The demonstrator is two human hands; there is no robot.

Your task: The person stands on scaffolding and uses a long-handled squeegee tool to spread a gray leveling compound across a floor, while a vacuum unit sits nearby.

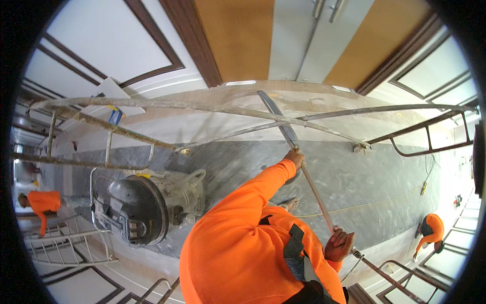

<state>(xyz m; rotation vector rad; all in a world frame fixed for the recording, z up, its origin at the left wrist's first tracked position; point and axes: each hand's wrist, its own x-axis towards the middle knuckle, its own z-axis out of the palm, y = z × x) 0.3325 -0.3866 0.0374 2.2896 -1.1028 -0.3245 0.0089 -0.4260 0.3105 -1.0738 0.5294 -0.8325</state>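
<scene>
A long, thin metal pole runs away from me through both hands. Its far end widens into a flat grey section whose kind I cannot make out, and crossed scaffold braces pass in front of it. My left hand is wrapped round the pole at its middle, arm stretched forward. Closer to my body, my right hand is closed at the pole's near end; the fingers are curled and partly hide it. Both my sleeves are orange. Below my left hand, a foot shows on the grey floor.
Scaffold braces cross ahead, between ladder-like frames left and right. A dusty drum vacuum stands at left. A yellow cord crosses the floor toward a power strip. Co-workers in orange bend at far left and right.
</scene>
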